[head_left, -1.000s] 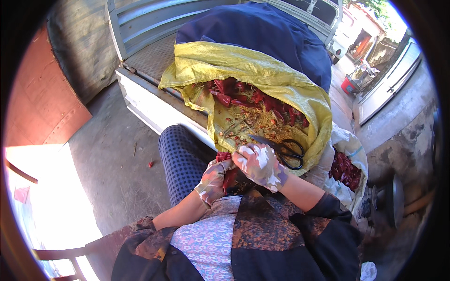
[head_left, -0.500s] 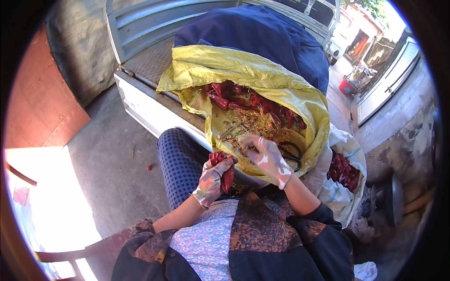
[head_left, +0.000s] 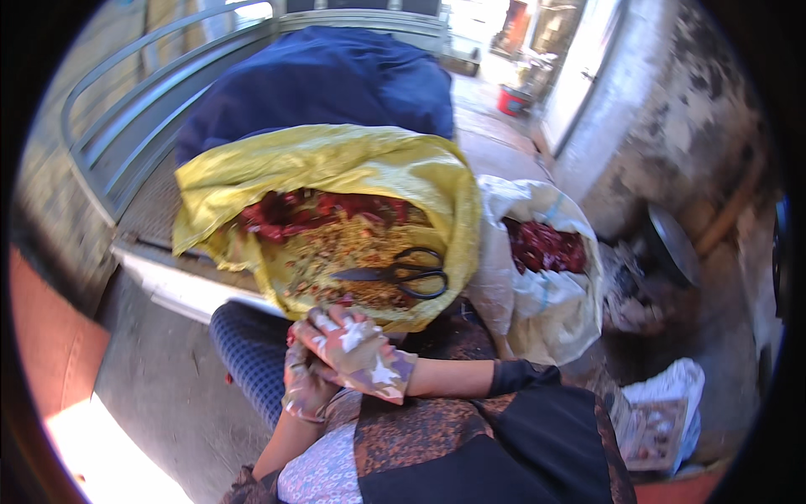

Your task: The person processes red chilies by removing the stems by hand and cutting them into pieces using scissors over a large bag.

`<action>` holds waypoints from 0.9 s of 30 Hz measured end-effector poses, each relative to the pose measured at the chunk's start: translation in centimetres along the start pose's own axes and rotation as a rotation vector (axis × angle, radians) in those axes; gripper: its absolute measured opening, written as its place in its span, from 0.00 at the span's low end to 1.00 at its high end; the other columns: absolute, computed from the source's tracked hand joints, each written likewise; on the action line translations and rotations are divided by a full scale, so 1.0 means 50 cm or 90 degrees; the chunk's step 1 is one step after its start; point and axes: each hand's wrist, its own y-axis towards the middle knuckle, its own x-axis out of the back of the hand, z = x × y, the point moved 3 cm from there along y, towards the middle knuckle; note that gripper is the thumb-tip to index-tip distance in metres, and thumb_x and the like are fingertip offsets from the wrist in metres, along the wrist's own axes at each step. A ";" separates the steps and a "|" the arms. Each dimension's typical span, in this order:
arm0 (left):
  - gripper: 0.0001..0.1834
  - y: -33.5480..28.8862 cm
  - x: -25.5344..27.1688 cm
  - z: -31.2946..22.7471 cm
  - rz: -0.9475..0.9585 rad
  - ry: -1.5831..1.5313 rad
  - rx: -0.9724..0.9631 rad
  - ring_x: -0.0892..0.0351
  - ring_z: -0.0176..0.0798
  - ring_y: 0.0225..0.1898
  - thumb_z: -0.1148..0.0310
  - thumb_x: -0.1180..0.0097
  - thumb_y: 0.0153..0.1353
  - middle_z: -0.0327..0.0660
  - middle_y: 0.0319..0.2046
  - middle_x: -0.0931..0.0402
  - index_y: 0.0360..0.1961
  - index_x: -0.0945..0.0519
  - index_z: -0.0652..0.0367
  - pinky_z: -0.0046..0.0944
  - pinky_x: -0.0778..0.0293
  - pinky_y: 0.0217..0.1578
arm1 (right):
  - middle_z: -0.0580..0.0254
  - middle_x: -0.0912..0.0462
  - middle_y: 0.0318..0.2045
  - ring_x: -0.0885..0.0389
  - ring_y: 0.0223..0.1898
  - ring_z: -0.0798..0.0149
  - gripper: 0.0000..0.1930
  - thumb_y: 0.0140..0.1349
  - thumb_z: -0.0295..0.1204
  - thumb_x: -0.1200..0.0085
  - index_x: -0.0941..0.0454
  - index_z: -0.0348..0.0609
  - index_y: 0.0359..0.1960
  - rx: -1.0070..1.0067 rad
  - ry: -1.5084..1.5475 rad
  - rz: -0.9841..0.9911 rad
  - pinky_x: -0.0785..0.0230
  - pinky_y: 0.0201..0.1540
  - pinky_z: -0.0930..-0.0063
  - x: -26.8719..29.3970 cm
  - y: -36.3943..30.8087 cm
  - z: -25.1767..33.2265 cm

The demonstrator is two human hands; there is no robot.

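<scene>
Both my hands wear camouflage-patterned gloves and meet in front of my lap, just below the mouth of a yellow woven sack. My left hand is closed; a small bit of a dried red chili pepper shows at its fingers. Across it lies my right hand, fingers curled over, hiding most of the pepper and whatever it grips itself. Inside the sack, red chili peppers lie toward the back, with yellow seeds spread before them. Black-handled scissors rest on the seeds.
A white sack of dark red peppers stands to the right. The yellow sack sits on a truck bed, before a dark blue cloth-covered heap. A round dark pan leans near the right wall; a white bag lies below it.
My view has swung to the right, so the sacks appear farther left. My right hand has come from the yellow sack's mouth onto my left hand, covering the pepper.
</scene>
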 end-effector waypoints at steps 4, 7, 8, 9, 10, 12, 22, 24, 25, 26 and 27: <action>0.21 0.001 -0.020 -0.011 -0.072 0.040 0.076 0.29 0.47 0.55 0.60 0.60 0.68 0.49 0.53 0.30 0.54 0.32 0.64 0.44 0.32 0.56 | 0.54 0.27 0.46 0.31 0.49 0.56 0.30 0.43 0.37 0.43 0.31 0.44 0.53 0.081 0.016 -0.241 0.39 0.48 0.61 0.012 -0.033 -0.012; 0.21 -0.001 -0.003 -0.005 -0.046 0.154 0.053 0.26 0.43 0.51 0.65 0.55 0.62 0.47 0.48 0.26 0.54 0.31 0.65 0.40 0.29 0.53 | 0.52 0.28 0.47 0.28 0.46 0.53 0.28 0.47 0.38 0.46 0.32 0.43 0.53 0.050 -0.039 -0.204 0.38 0.47 0.59 -0.005 -0.042 -0.017; 0.22 -0.007 -0.018 -0.001 -0.049 0.133 0.057 0.25 0.41 0.50 0.67 0.53 0.60 0.47 0.47 0.25 0.54 0.31 0.65 0.38 0.29 0.52 | 0.51 0.27 0.47 0.28 0.46 0.53 0.28 0.49 0.38 0.46 0.32 0.44 0.53 0.043 -0.039 -0.196 0.36 0.45 0.59 -0.007 -0.045 -0.018; 0.23 -0.006 -0.016 0.000 -0.035 0.108 0.065 0.25 0.41 0.50 0.68 0.52 0.58 0.46 0.47 0.25 0.54 0.31 0.65 0.37 0.29 0.51 | 0.50 0.27 0.47 0.28 0.45 0.53 0.27 0.50 0.38 0.47 0.32 0.44 0.53 0.036 -0.039 -0.189 0.35 0.44 0.59 -0.007 -0.046 -0.021; 0.24 -0.008 -0.014 -0.001 -0.023 0.085 0.071 0.24 0.40 0.49 0.69 0.51 0.56 0.46 0.46 0.24 0.55 0.32 0.65 0.36 0.28 0.51 | 0.51 0.27 0.46 0.27 0.45 0.53 0.27 0.49 0.38 0.46 0.31 0.44 0.53 0.028 -0.023 -0.185 0.35 0.44 0.60 -0.009 -0.047 -0.023; 0.28 -0.007 0.010 0.000 0.026 0.049 0.087 0.26 0.41 0.51 0.69 0.50 0.54 0.47 0.48 0.26 0.58 0.35 0.63 0.38 0.31 0.52 | 0.52 0.25 0.46 0.25 0.45 0.54 0.29 0.47 0.38 0.44 0.31 0.44 0.53 0.010 0.005 -0.176 0.34 0.44 0.61 -0.013 -0.047 -0.030; 0.33 -0.016 -0.078 0.022 0.115 0.093 0.126 0.35 0.42 0.58 0.55 0.45 0.58 0.40 0.56 0.33 0.62 0.39 0.54 0.45 0.41 0.60 | 0.56 0.19 0.38 0.19 0.37 0.54 0.21 0.52 0.33 0.44 0.25 0.47 0.50 -0.006 0.031 -0.267 0.26 0.38 0.65 -0.004 -0.067 -0.069; 0.34 -0.013 -0.084 0.026 0.104 0.112 0.126 0.34 0.42 0.57 0.54 0.44 0.57 0.39 0.56 0.32 0.62 0.39 0.55 0.45 0.41 0.59 | 0.56 0.19 0.38 0.19 0.38 0.54 0.20 0.52 0.32 0.44 0.25 0.48 0.49 -0.003 0.061 -0.273 0.26 0.39 0.64 -0.010 -0.069 -0.078; 0.34 -0.009 -0.095 0.030 0.103 0.125 0.116 0.34 0.42 0.57 0.53 0.44 0.57 0.40 0.55 0.32 0.62 0.38 0.55 0.46 0.41 0.60 | 0.56 0.19 0.38 0.19 0.39 0.54 0.20 0.52 0.32 0.44 0.25 0.48 0.49 0.000 0.085 -0.288 0.26 0.39 0.64 -0.006 -0.073 -0.085; 0.34 -0.004 -0.112 0.034 0.102 0.138 0.107 0.34 0.43 0.57 0.52 0.44 0.57 0.40 0.54 0.31 0.61 0.37 0.55 0.46 0.42 0.60 | 0.56 0.19 0.39 0.19 0.40 0.54 0.20 0.51 0.32 0.43 0.25 0.48 0.48 0.003 0.108 -0.303 0.26 0.39 0.64 -0.001 -0.078 -0.093; 0.32 0.006 -0.141 0.041 0.093 0.153 0.116 0.34 0.44 0.57 0.52 0.44 0.58 0.42 0.55 0.31 0.59 0.34 0.55 0.48 0.42 0.60 | 0.53 0.20 0.39 0.19 0.41 0.51 0.20 0.51 0.32 0.42 0.25 0.46 0.48 -0.006 0.150 -0.292 0.26 0.41 0.62 0.002 -0.083 -0.105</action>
